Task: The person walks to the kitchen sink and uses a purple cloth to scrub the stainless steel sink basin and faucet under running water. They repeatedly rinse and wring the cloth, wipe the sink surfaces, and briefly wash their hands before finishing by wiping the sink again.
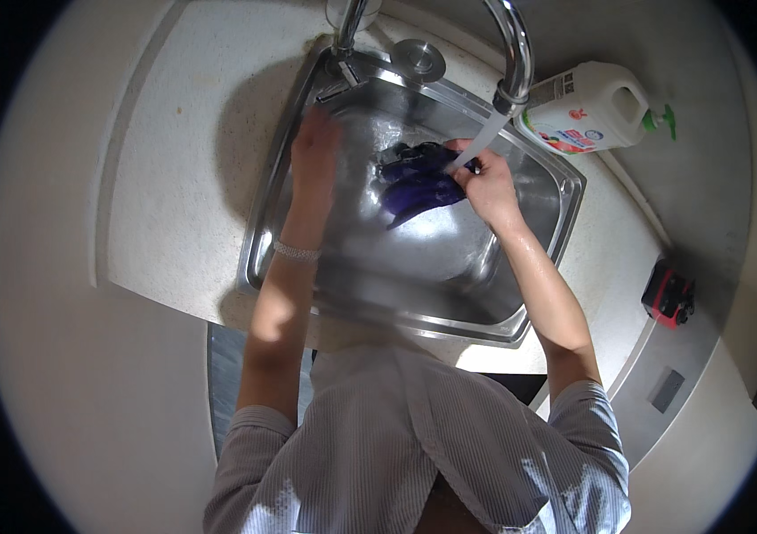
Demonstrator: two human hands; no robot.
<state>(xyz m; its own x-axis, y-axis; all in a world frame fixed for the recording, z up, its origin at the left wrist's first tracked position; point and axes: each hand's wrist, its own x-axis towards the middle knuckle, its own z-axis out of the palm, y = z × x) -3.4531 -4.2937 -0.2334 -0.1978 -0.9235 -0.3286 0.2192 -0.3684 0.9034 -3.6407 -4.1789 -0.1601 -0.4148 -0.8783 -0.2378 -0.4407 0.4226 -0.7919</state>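
Note:
My right hand (490,181) grips one end of a wet, dark purple cloth (422,190). The rest of the cloth hangs in loose folds over the basin of a stainless steel sink (412,260). A stream of water (482,141) from the chrome faucet spout (515,60) falls onto the cloth beside my fingers. My left hand (315,140) is motion-blurred above the sink's left side, just short of the faucet's lever handle (340,87). Its fingers are too smeared to make out, and no object shows in it.
A round metal sink strainer (418,61) lies at the sink's back rim. Behind the right rim is a white jug with a green pump (585,107), bearing writing. A black and red object (669,294) sits farther right by the wall. Pale countertop (172,167) borders the sink.

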